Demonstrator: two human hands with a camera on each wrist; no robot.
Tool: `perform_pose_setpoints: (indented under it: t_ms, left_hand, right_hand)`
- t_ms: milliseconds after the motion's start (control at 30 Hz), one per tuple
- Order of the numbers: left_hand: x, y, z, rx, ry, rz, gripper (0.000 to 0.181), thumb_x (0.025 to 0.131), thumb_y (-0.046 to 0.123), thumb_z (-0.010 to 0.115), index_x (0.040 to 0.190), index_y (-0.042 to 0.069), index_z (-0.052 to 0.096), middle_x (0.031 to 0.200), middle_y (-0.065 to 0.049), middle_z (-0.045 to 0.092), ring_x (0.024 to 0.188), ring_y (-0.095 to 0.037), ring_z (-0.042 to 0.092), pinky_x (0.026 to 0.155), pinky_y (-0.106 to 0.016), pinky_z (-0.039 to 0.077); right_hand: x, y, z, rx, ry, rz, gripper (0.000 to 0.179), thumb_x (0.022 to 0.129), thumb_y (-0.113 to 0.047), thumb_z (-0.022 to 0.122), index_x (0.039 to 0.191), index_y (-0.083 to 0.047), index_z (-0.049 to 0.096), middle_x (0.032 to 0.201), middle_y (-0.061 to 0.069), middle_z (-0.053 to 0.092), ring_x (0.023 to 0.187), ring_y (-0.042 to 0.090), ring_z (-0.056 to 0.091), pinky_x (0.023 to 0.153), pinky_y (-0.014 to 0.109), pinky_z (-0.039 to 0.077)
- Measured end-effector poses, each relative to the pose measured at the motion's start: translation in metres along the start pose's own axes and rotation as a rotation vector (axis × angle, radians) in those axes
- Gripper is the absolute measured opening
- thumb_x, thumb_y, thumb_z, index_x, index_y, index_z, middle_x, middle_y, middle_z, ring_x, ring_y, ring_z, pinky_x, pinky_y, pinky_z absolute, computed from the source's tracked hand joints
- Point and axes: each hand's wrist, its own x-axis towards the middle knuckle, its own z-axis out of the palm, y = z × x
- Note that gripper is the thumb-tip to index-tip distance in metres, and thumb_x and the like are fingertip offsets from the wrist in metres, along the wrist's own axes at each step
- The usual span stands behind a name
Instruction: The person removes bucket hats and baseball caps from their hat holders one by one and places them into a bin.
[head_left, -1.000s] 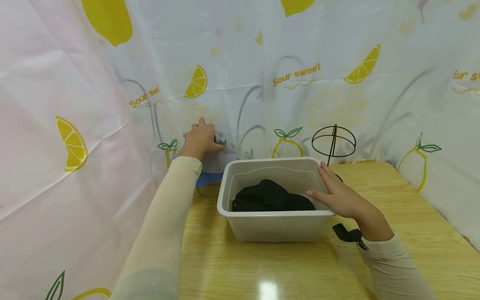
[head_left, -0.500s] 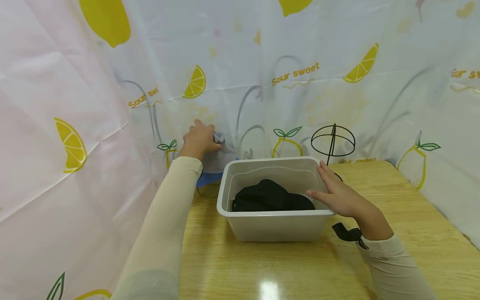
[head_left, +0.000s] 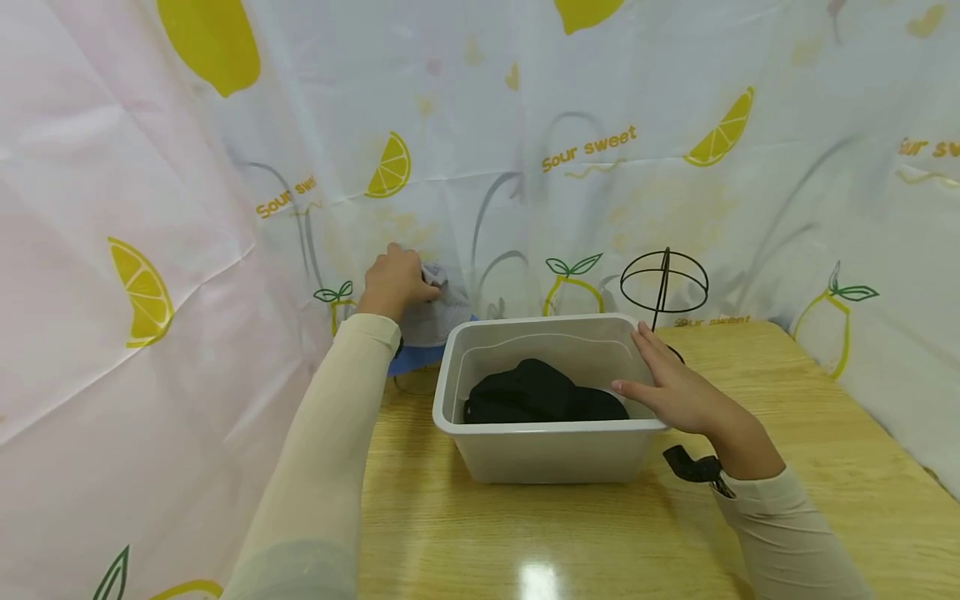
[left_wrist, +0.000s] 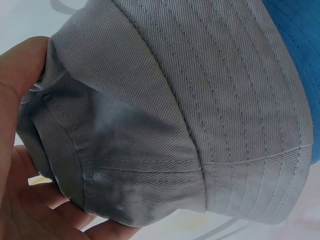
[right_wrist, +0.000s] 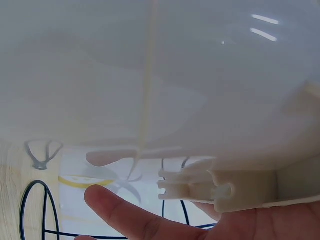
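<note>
A grey bucket hat (head_left: 444, 315) sits at the back left, on top of a blue hat (head_left: 417, 358) whose brim shows below it. My left hand (head_left: 392, 282) grips its crown; in the left wrist view, thumb and fingers bunch the grey cloth (left_wrist: 130, 110). At the middle stands a light grey plastic bin (head_left: 555, 457) with a black cap (head_left: 528, 396) inside. Resting on the bin's right rim is my right hand (head_left: 693, 402), fingers straight and thumb reaching over the inside. The right wrist view shows its fingers along the bin's outer wall (right_wrist: 150, 75).
A black wire hat stand (head_left: 664, 283) rises behind the bin's right corner. Under the blue hat, part of a wire ring (head_left: 416, 383) shows on the wooden table (head_left: 450, 533). Lemon-printed sheets (head_left: 585, 200) hang behind and at both sides.
The left hand's spread fingers have drawn in on the grey hat's crown, bunching it. The right hand and the bin stay where they were.
</note>
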Motion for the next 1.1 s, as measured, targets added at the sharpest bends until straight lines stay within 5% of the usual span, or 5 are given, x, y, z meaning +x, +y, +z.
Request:
perform_pose_setpoints:
  t_ms: [433,1100]
  left_hand:
    - [0.0,-0.005,-0.01,-0.035,0.022,-0.007,0.044,0.084,0.047,0.077,0.088,0.005,0.064,0.118,-0.022,0.051,0.086,-0.036,0.059,0.074,-0.052,0.055]
    - [-0.006,-0.008,-0.032,-0.078,0.075,0.007,0.06,0.083,0.048,0.079,0.114,0.0,0.061,0.13,-0.023,0.049,0.095,-0.036,0.058,0.085,-0.056,0.054]
  right_hand:
    - [0.001,-0.002,-0.001,-0.005,-0.003,0.013,0.099,0.103,-0.054,0.057,0.167,-0.007,-0.001,0.174,0.009,-0.014,0.159,0.045,-0.006,0.118,0.076,0.009]
    - [0.0,-0.002,-0.001,-0.006,-0.002,0.017,0.098,0.103,-0.054,0.057,0.167,-0.008,-0.001,0.174,0.008,-0.014,0.159,0.045,-0.005,0.118,0.076,0.01]
